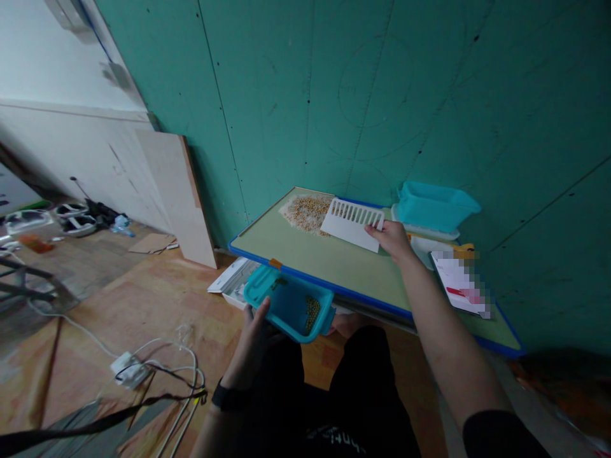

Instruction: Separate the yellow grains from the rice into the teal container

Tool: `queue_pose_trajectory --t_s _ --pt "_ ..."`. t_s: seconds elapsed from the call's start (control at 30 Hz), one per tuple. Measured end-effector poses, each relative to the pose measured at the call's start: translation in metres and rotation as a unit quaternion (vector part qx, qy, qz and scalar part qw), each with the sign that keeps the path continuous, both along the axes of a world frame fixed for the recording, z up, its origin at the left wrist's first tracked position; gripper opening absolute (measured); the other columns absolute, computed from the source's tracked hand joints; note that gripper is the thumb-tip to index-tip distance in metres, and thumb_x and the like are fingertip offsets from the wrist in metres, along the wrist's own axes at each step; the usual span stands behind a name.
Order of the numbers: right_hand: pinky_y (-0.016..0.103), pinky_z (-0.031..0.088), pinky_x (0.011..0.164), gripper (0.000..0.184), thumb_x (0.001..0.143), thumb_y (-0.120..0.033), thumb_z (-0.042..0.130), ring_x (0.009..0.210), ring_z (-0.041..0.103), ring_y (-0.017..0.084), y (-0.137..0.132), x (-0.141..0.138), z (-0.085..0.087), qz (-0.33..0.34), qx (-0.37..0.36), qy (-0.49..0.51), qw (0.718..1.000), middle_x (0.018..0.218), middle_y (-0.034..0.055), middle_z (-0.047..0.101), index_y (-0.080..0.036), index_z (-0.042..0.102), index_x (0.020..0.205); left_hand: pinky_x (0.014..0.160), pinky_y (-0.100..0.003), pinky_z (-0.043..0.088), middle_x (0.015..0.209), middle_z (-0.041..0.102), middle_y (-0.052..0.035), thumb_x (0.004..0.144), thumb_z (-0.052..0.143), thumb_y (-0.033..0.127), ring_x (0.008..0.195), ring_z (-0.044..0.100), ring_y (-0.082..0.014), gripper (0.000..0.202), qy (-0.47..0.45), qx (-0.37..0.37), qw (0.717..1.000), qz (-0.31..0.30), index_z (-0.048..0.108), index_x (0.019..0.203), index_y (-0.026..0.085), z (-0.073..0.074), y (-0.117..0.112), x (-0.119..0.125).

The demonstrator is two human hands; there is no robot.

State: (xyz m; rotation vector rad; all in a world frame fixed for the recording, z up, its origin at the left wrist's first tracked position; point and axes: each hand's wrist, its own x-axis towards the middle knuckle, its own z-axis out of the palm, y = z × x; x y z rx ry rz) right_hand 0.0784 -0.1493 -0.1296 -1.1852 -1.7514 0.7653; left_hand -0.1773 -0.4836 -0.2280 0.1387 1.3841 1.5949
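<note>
My left hand (256, 321) grips the near left edge of a blue plastic container (289, 299), held just below the table's front edge. Small greenish beans (312, 313) lie at its right end, with a few more at its left. My right hand (391, 238) pinches the right end of a white slotted scraper (351, 229) over the table. The scraper's slots face the wall. Beside its left end, a spread pile of yellow grains (308, 211) mixed with white ones lies on the tabletop (272, 238), some of it hidden behind the scraper.
At the table's back right stands another blue container (434, 205) on a pale lid. A tablet or phone (463, 286), partly blurred, lies to the right. A green wall (286, 95) rises behind. On the floor at left are a power strip (130, 370) with cables and a leaning board (176, 191).
</note>
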Motion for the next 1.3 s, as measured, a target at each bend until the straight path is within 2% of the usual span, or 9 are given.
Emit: queue_pose_trajectory --t_s 0.23,0.37,0.57,0.77,0.93,1.1,1.3 --pt "0.043 0.065 0.080 0.045 0.078 -0.059 0.096 0.095 0.085 0.037 0.001 -0.001 0.000 -0.002 -0.012 0.004 1.000 0.092 0.0142 0.090 -0.015 0.088 0.089 0.104 -0.057 0.074 0.168 0.067 -0.0192 0.107 0.082 0.055 0.125 0.086 -0.0361 0.070 -0.002 -0.002 1.000 0.007 0.047 0.165 0.037 -0.003 0.001 0.001" --pt "0.041 0.065 0.075 0.048 0.075 -0.060 0.097 0.093 0.084 0.037 0.002 0.001 -0.001 0.012 -0.020 0.012 1.000 0.092 0.0143 0.090 -0.015 0.088 0.088 0.104 -0.058 0.074 0.167 0.068 -0.0195 0.109 0.078 0.053 0.123 0.087 -0.0356 0.066 0.002 -0.004 1.000 -0.001 0.045 0.163 0.035 0.000 0.001 0.000" --pt "0.038 0.064 0.070 0.048 0.072 -0.061 0.098 0.089 0.083 0.035 0.000 0.000 -0.003 0.025 -0.037 0.016 0.999 0.091 0.0130 0.090 -0.016 0.089 0.088 0.105 -0.057 0.074 0.171 0.065 -0.0186 0.108 0.080 0.057 0.124 0.087 -0.0347 0.071 0.010 -0.008 1.000 -0.007 0.045 0.167 0.039 -0.002 -0.001 0.000" --pt "0.040 0.067 0.077 0.047 0.071 -0.058 0.101 0.095 0.085 0.035 -0.003 -0.002 -0.001 0.039 -0.051 0.033 0.997 0.093 0.0124 0.090 -0.016 0.090 0.089 0.104 -0.058 0.074 0.170 0.066 -0.0190 0.103 0.085 0.060 0.121 0.088 -0.0356 0.078 0.001 0.000 1.000 -0.001 0.046 0.168 0.040 -0.002 -0.001 0.001" --pt "0.041 0.068 0.078 0.048 0.072 -0.058 0.102 0.095 0.085 0.035 -0.006 -0.002 0.001 0.044 -0.070 0.033 0.996 0.093 0.0116 0.090 -0.016 0.089 0.090 0.104 -0.055 0.074 0.173 0.065 -0.0193 0.107 0.081 0.057 0.125 0.087 -0.0350 0.077 0.010 -0.004 1.000 -0.014 0.042 0.171 0.039 -0.001 -0.001 -0.001" --pt "0.042 0.069 0.077 0.048 0.071 -0.058 0.105 0.093 0.085 0.035 -0.009 -0.003 0.003 0.048 -0.096 0.038 0.994 0.091 0.0118 0.089 -0.016 0.088 0.089 0.102 -0.055 0.074 0.170 0.065 -0.0202 0.106 0.084 0.056 0.123 0.087 -0.0358 0.079 0.001 -0.002 1.000 -0.004 0.042 0.171 0.039 -0.002 -0.001 -0.001" --pt "0.039 0.067 0.072 0.048 0.069 -0.055 0.108 0.085 0.083 0.032 -0.009 -0.005 0.005 0.041 -0.128 0.049 0.990 0.088 0.0111 0.088 -0.016 0.087 0.088 0.103 -0.051 0.075 0.171 0.066 -0.0181 0.109 0.079 0.054 0.127 0.086 -0.0335 0.072 -0.002 0.000 1.000 0.000 0.043 0.169 0.038 -0.002 0.002 0.001"
